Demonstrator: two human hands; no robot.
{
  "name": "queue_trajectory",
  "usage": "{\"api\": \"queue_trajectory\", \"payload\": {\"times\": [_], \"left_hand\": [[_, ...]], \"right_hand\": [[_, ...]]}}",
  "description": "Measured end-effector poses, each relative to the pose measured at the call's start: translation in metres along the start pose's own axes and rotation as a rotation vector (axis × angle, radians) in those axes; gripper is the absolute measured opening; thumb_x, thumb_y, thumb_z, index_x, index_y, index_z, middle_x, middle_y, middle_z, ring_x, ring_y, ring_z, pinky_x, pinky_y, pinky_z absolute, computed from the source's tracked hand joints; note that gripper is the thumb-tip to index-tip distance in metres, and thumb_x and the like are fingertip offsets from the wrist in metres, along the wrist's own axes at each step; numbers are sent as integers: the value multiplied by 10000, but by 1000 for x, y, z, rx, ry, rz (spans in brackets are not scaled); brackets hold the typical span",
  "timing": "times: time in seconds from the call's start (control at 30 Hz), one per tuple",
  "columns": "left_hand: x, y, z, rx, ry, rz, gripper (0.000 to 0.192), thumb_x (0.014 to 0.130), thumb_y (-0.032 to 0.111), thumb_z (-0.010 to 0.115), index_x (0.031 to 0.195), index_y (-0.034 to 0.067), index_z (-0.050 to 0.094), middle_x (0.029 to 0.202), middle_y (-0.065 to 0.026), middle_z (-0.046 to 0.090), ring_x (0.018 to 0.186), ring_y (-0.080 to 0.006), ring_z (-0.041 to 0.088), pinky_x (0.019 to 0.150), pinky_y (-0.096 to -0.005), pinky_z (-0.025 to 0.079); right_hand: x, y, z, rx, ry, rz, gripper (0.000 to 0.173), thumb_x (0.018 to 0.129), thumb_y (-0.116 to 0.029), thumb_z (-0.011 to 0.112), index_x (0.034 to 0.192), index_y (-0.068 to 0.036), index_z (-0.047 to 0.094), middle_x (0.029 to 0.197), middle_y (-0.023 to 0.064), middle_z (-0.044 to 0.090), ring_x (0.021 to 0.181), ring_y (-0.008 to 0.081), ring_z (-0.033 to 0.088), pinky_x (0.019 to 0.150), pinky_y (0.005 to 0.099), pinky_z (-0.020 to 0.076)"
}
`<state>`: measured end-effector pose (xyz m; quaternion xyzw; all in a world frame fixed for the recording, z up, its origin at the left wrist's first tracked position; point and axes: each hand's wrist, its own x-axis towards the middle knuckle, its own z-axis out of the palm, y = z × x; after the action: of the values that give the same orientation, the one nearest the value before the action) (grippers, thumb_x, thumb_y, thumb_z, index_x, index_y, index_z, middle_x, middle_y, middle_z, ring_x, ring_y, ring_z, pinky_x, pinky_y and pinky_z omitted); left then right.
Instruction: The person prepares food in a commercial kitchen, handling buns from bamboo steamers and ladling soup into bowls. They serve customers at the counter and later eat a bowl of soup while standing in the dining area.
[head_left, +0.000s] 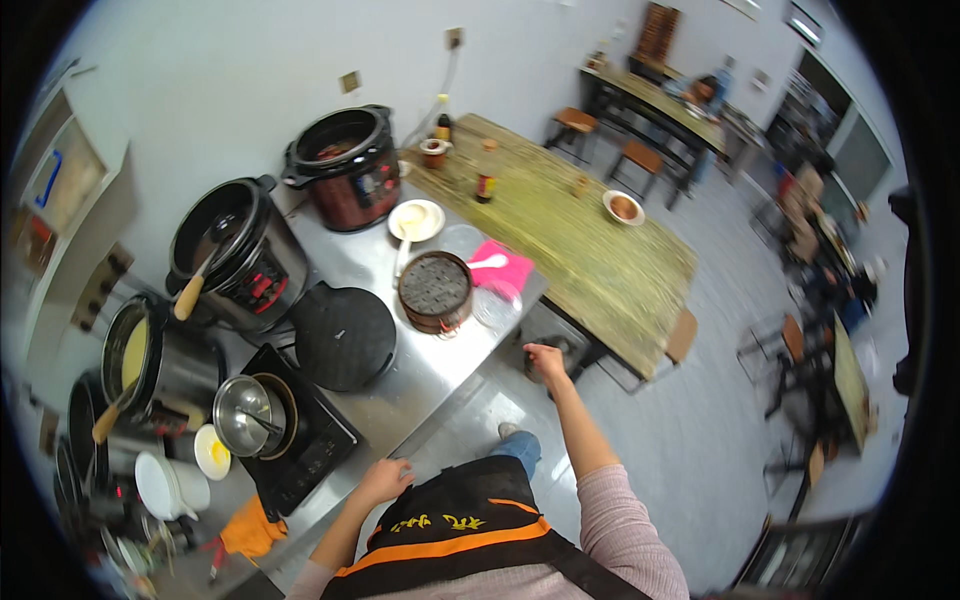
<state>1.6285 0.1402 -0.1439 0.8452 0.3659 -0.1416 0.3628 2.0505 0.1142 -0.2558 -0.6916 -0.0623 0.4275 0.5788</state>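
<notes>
Low at centre, my left hand (385, 480) is by the edge of the steel counter (420, 382), near the black induction cooker (304, 457); nothing shows in it. My right hand (545, 360) reaches forward past the counter's corner, fingers curled, above a dark object on the floor that I cannot make out; whether it holds anything small is unclear. On the counter between them stand a stack of round steamers (435, 289), a round black lid (344, 337), a white plate (416, 220) and a pink cloth (504, 268) with a white spoon (489, 262) on it.
Several electric pressure cookers (349, 187) line the wall side. An orange cloth (251, 529) lies near a white container (169, 487). A wooden table (570, 247) with sauce bottles and a bowl (623, 208) adjoins the counter. Stools and seated people are farther back.
</notes>
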Motion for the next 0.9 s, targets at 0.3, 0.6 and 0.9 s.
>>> {"api": "queue_trajectory", "payload": {"times": [0.3, 0.6, 0.9], "left_hand": [[-24, 28, 169, -409, 209, -826, 290, 742, 357, 601, 852, 96, 663, 906, -136, 636, 909, -311, 574, 782, -409, 465], [-30, 146, 334, -776, 333, -1114, 361, 721, 380, 588, 857, 53, 660, 884, -190, 625, 884, -353, 579, 780, -427, 461], [-13, 302, 463, -1153, 829, -1552, 312, 699, 316, 545, 797, 44, 664, 835, -195, 622, 826, -358, 585, 757, -419, 467]], "right_hand": [[133, -63, 13, -241, -228, 52, 162, 716, -134, 636, 598, -99, 530, 523, -23, 456, 399, 92, 392, 367, 265, 256], [143, -81, -23, -321, -430, -229, 142, 798, -152, 599, 671, -87, 596, 521, -108, 301, 459, 17, 247, 418, 223, 153], [10, -62, 33, -602, -1060, -42, 121, 796, -151, 613, 805, -30, 625, 525, -86, 354, 451, 15, 284, 411, 193, 209]]}}
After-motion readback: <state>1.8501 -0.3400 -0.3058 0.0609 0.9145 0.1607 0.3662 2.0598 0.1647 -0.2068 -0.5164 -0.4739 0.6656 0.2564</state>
